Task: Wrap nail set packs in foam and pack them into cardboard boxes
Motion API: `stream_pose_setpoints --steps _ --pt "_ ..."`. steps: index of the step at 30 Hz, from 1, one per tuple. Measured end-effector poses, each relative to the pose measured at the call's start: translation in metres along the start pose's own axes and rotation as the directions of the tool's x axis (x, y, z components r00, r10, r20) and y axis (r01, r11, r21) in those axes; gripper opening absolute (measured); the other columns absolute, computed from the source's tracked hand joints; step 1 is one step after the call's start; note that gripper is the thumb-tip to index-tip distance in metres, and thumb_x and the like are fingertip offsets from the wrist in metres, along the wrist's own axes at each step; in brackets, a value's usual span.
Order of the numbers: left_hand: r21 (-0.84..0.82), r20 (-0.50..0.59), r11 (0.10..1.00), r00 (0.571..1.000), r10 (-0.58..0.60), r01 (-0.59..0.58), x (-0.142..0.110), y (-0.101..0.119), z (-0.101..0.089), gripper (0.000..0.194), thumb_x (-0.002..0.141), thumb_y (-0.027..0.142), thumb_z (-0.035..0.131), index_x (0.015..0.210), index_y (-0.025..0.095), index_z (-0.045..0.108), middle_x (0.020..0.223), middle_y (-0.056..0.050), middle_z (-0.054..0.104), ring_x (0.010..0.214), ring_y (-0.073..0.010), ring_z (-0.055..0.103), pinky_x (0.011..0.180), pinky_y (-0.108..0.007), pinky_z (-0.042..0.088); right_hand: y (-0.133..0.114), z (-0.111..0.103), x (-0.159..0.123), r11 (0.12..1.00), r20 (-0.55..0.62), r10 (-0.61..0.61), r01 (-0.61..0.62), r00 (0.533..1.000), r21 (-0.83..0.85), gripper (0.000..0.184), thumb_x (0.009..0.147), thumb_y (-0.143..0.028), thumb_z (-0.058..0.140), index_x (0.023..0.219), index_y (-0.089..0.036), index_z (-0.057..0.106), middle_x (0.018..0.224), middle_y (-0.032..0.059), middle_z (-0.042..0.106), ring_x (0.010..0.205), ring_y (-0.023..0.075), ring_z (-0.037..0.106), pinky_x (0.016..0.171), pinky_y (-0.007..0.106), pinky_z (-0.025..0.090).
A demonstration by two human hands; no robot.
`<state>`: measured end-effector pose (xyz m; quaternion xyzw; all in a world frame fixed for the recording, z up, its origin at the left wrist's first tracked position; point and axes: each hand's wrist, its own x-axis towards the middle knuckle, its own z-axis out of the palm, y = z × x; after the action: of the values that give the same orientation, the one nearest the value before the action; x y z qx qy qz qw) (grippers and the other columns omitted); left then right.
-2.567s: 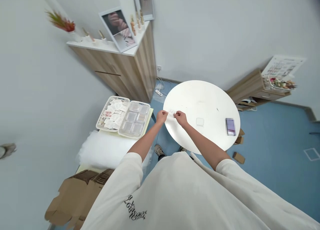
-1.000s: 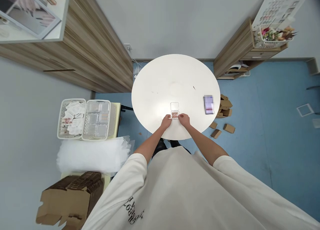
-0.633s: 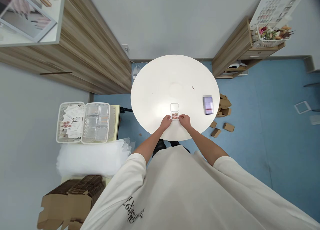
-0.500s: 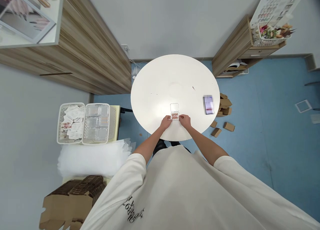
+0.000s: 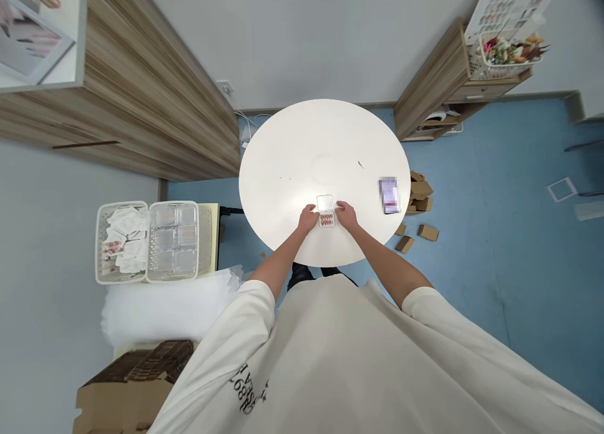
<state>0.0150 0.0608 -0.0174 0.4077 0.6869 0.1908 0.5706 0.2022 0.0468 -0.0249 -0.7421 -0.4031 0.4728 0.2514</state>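
Clear plastic case lies lid-open on your round white table, near side; two rows of small reddish pieces inside. Your left hand and right hand flank it, fingers bent; grip cannot be told. Far left: perforated basket, white slips.

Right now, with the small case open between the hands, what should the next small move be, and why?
Probably fold the clear lid down over the base: the lid is open on the far side, reddish pieces lie in two rows in the base, and the left hand and right hand are close on either side.
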Motion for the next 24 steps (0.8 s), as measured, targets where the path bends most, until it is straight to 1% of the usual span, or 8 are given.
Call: stream_pose_setpoints --steps 3,5,9,12,15,20,24 --pt "-0.058 -0.014 0.998 1.0 -0.002 0.001 0.012 0.009 0.003 0.047 0.078 0.015 0.066 0.124 0.02 0.059 0.144 -0.013 0.057 0.128 -0.0262 0.058 0.105 -0.037 0.043 -0.006 0.004 0.008 0.998 0.05 0.0 -0.003 0.999 0.063 0.055 0.08 -0.025 0.06 0.135 -0.019 0.06 0.143 0.0108 0.059 0.125 0.0254 0.06 0.107 0.042 0.049" --pt "-0.093 0.006 0.996 1.0 -0.006 0.007 0.016 0.013 0.005 0.049 0.078 0.014 0.065 0.126 0.02 0.058 0.145 -0.013 0.056 0.13 -0.0259 0.056 0.106 -0.037 0.043 -0.008 0.007 0.01 0.995 0.084 0.007 -0.015 0.996 0.094 0.059 0.08 -0.027 0.062 0.138 -0.019 0.057 0.145 0.0108 0.058 0.128 0.0263 0.058 0.106 0.042 0.05" --pt "-0.133 0.056 0.991 0.998 -0.001 0.009 0.013 0.015 0.008 0.049 0.078 0.015 0.066 0.126 0.02 0.056 0.143 -0.013 0.058 0.133 -0.0244 0.054 0.104 -0.034 0.045 -0.01 0.009 0.008 0.99 0.125 0.013 -0.031 0.992 0.141 0.063 0.079 -0.028 0.065 0.141 -0.02 0.055 0.145 0.0113 0.057 0.128 0.027 0.058 0.104 0.043 0.053" --pt "-0.141 0.061 0.989 0.997 -0.039 0.048 0.009 0.017 0.006 0.053 0.079 0.019 0.069 0.13 0.021 0.054 0.147 -0.013 0.054 0.132 -0.0251 0.054 0.102 -0.034 0.046 -0.013 0.008 0.006 0.982 0.142 0.031 -0.056 0.989 0.178 0.065 0.08 -0.028 0.066 0.143 -0.016 0.053 0.145 0.0153 0.057 0.128 0.0275 0.059 0.103 0.042 0.053" --pt "-0.155 0.084 0.984 0.994 -0.077 0.089 0.007 0.021 0.002 0.058 0.081 0.022 0.069 0.135 0.022 0.05 0.147 -0.014 0.052 0.126 -0.0254 0.058 0.097 -0.034 0.049 -0.021 0.004 0.004 0.978 0.153 0.036 -0.067 0.987 0.198 0.067 0.082 -0.028 0.065 0.145 -0.014 0.05 0.146 0.0177 0.055 0.128 0.0272 0.058 0.103 0.041 0.052" --pt "-0.141 0.079 0.987 0.995 -0.06 0.071 0.006 0.032 -0.006 0.065 0.082 0.026 0.069 0.143 0.024 0.045 0.143 -0.013 0.051 0.12 -0.0239 0.06 0.094 -0.033 0.049 -0.039 -0.003 -0.002 0.983 0.148 0.021 -0.047 0.989 0.178 0.066 0.084 -0.033 0.064 0.147 -0.018 0.049 0.15 0.0137 0.052 0.131 0.0261 0.055 0.108 0.041 0.048" --pt "-0.1 0.064 0.995 0.998 0.004 0.003 0.003 0.04 -0.009 0.068 0.082 0.025 0.069 0.145 0.021 0.047 0.141 -0.014 0.052 0.121 -0.0244 0.059 0.097 -0.033 0.048 -0.051 -0.007 -0.01 0.976 0.15 0.001 -0.034 0.989 0.214 0.062 0.091 -0.046 0.059 0.147 -0.022 0.048 0.149 0.0113 0.053 0.13 0.0246 0.055 0.11 0.04 0.045"
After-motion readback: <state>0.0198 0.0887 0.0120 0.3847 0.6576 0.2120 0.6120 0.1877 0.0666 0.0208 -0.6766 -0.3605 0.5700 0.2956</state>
